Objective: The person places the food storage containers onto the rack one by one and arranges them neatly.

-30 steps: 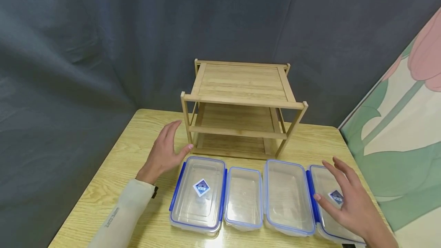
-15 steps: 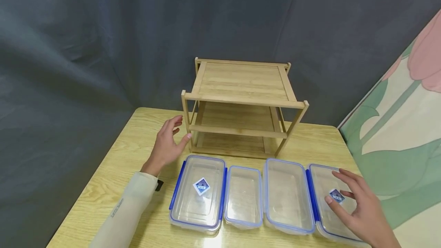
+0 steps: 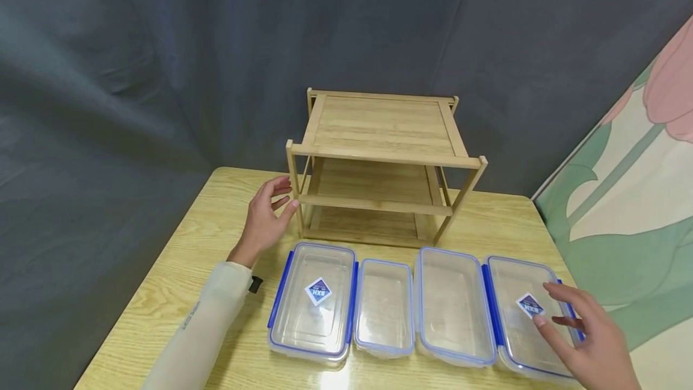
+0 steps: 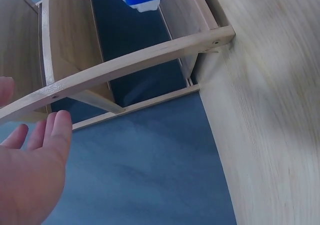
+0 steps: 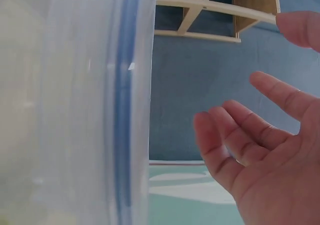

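Observation:
My left hand (image 3: 262, 221) is beside the front left post of a three-tier wooden shelf (image 3: 381, 128), thumb and fingertips right at the post with the fingers loosely bent. In the left wrist view its fingers (image 4: 59, 135) reach past the slanted post (image 4: 135, 60). Over the rightmost clear plastic food container (image 3: 517, 275), which has blue clips and a diamond label, hovers my right hand (image 3: 592, 336). Its thumb and fingers are spread, holding nothing. In the right wrist view a container's blue-rimmed side (image 5: 125, 110) stands close left of the relaxed fingers (image 5: 225, 135).
Left of that container, a large open-looking container (image 3: 457, 300), a smaller one (image 3: 384, 306) and a labelled one (image 3: 308, 333) stand in a row on the wooden table (image 3: 178, 275). A dark curtain (image 3: 216, 65) hangs behind; a tulip-patterned cloth (image 3: 628, 245) is at right.
My left hand has moved up and right to the shelf's post. The right hand has shifted right and a little down over the rightmost container, uncovering its label. The containers stay put.

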The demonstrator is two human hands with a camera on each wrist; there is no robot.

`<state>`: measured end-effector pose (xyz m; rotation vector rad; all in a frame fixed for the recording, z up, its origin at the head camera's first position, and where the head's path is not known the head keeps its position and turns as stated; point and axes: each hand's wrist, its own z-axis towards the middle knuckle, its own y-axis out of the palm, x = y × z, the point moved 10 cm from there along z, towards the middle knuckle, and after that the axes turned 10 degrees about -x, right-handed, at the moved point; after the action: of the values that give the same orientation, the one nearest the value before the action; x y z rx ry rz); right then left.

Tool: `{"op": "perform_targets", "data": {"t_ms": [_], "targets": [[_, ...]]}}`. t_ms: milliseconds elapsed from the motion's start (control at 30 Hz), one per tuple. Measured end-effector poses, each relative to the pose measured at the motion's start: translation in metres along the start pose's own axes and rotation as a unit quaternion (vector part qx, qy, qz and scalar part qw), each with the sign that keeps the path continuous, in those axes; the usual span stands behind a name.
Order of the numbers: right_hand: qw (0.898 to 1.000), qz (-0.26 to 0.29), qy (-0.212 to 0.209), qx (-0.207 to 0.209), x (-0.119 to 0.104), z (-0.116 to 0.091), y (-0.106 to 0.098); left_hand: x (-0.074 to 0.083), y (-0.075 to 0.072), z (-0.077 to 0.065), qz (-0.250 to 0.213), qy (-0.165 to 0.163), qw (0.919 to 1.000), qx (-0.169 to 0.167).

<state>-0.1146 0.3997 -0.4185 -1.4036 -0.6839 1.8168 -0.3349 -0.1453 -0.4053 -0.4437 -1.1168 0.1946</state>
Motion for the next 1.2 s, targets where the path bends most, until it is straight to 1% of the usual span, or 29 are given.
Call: {"op": "perform_targets", "data": {"t_ms": [167,267,367,433,567,633,733,867,1000,1033,1133,1200], "targets": [[0.996,-0.008,0.084,0.005,0.025,-0.009,-0.004,-0.001,0.004,0.005,-0.018,0.005,0.9998,-0.006],[0.991,-0.002,0.134,0.015,0.043,-0.016,-0.009,-0.002,0.005,0.007,-0.026,0.006,0.9996,-0.006],[0.983,-0.001,0.181,0.02,0.062,-0.023,-0.013,-0.003,0.006,0.009,-0.031,0.001,0.9995,-0.008],[0.98,0.001,0.2,0.021,0.074,-0.026,-0.014,-0.004,0.006,0.011,-0.035,-0.002,0.9993,-0.01],[0.973,0.006,0.232,0.007,0.092,-0.031,-0.009,-0.007,0.006,0.012,-0.039,-0.005,0.9992,-0.008],[0.969,0.014,0.248,0.001,0.099,-0.033,-0.006,-0.007,0.006,0.013,-0.044,-0.006,0.999,-0.007],[0.962,0.021,0.273,0.002,0.107,-0.037,-0.005,-0.008,0.007,0.015,-0.055,-0.009,0.9984,-0.005],[0.953,0.028,0.301,0.002,0.117,-0.041,-0.004,-0.011,0.008,0.016,-0.062,-0.024,0.9978,-0.004],[0.946,0.044,0.322,-0.009,0.125,-0.044,0.0,-0.013,0.01,0.018,-0.063,-0.035,0.9974,-0.007],[0.945,0.042,0.325,-0.015,0.127,-0.045,0.001,-0.013,0.011,0.019,-0.062,-0.038,0.9973,-0.009],[0.937,0.035,0.346,-0.04,0.137,-0.048,0.006,-0.014,0.013,0.02,-0.064,-0.045,0.9969,-0.012],[0.93,0.029,0.361,-0.064,0.144,-0.05,0.012,-0.015,0.014,0.02,-0.066,-0.048,0.9966,-0.013]]}}
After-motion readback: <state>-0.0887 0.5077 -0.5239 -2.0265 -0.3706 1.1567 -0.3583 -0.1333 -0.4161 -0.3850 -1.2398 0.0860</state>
